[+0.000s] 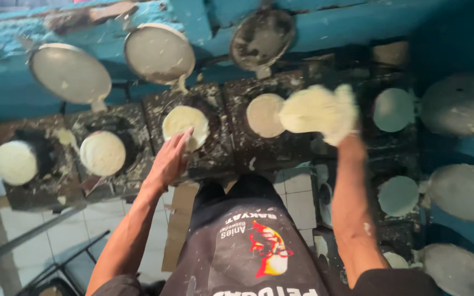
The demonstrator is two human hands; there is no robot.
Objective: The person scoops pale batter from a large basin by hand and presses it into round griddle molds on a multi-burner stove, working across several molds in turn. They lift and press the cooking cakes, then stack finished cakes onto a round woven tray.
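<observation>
Left hand point(170, 159) spread flat, peeling thin wrapper point(185, 126) off middle pan; right hand point(340, 118) clutching wet dough lump point(311, 109). Several pans point(102, 153) already coated, cooking.

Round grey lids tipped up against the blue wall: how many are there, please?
6 round grey lids: three along the top, three down the right; more may be hidden.

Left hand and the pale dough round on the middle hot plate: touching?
Touching. The head view shows the left hand with fingertips overlapping the dough round's edge, no gap visible.
</observation>
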